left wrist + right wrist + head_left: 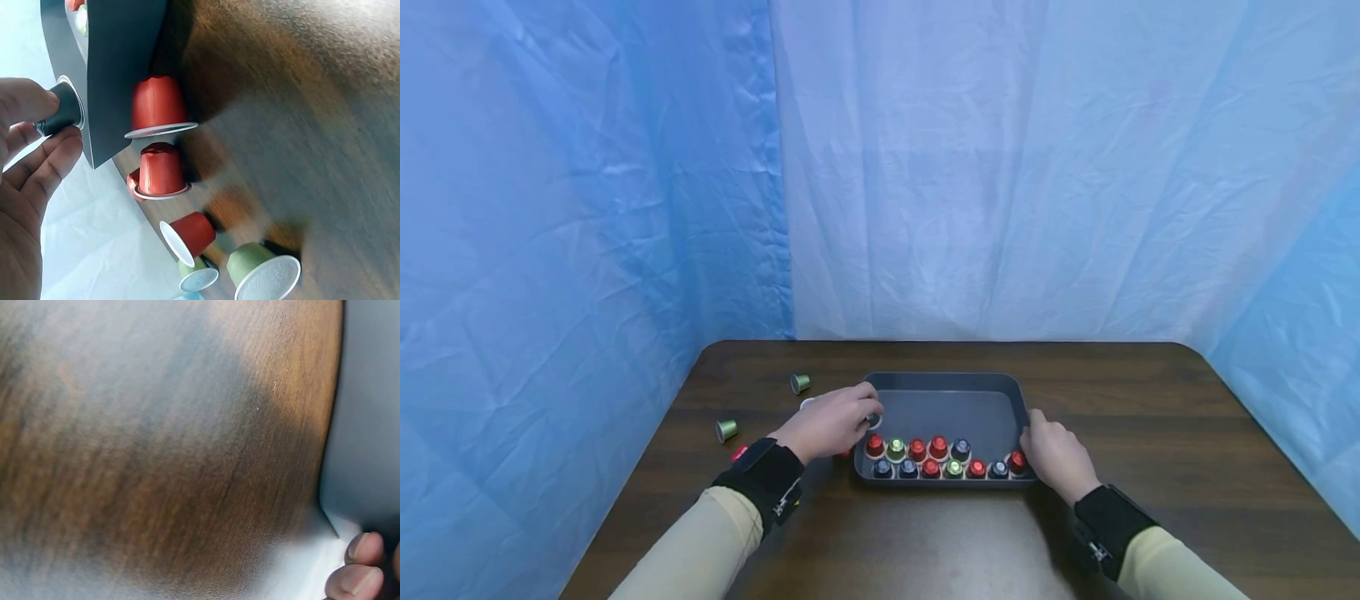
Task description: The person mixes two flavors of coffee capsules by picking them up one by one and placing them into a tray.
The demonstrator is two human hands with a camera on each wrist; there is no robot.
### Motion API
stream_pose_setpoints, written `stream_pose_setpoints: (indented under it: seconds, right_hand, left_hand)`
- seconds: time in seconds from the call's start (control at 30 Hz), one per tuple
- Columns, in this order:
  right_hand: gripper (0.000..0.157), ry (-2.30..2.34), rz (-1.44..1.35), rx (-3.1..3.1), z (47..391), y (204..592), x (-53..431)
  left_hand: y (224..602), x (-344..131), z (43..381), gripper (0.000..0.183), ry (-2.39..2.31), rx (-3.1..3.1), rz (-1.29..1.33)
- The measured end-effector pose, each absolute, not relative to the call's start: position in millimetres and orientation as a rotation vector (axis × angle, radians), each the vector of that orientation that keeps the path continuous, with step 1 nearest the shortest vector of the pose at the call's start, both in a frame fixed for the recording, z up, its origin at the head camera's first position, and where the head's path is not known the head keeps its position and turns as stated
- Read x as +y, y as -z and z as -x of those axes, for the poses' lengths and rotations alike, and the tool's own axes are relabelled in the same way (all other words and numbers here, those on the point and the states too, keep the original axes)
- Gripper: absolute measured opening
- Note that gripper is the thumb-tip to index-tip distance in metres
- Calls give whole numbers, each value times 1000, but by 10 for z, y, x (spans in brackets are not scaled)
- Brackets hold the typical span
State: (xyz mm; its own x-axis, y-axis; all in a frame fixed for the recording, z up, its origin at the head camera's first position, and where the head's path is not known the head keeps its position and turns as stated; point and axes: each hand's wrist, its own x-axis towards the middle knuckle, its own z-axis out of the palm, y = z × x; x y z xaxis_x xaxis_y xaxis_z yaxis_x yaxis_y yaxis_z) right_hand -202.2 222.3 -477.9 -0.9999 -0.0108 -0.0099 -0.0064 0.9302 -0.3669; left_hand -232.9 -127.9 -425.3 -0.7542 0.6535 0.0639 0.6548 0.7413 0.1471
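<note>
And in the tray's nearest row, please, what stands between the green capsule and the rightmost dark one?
One red capsule stands between them; this shows in the head view.

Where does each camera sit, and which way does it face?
Head: worn there, facing forward and down at the table and gray tray; left hand, right hand, wristbands and sleeves show.
Left wrist: worn there, facing the left hand pinching a dark coffee capsule; that hand's fingers show.
Right wrist: worn there, facing table and tray; only fingers show.
Head and left wrist share the tray, left hand and green capsules.
</note>
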Motion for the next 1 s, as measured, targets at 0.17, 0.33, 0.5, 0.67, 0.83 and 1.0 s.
stream_pose_setpoints:
  seconds: [0.17,0.33,0.5,0.67,0.83,1.0]
  right_hand:
    - [34,581,25,3081,2018,4781,2223]
    - [33,577,18,3077,2027,4777,2225]
    - [32,578,29,3082,2025,4779,2228]
    - [32,575,35,3087,2024,4783,2229]
    - [31,576,28,3081,2029,4785,2228]
    - [31,578,33,3088,2032,4791,2229]
  left_hand:
    - [4273,-1219,2366,33,218,-2926,1092]
    - [4277,-1165,2379,35,194,-2959,1049]
    - [4313,-1140,2400,31,156,-2965,1044]
    - [4333,-1125,2411,28,103,-2963,1043]
    - [4344,-1102,2424,28,30,-2986,1034]
    - [4333,-1084,2420,30,-49,-3009,1018]
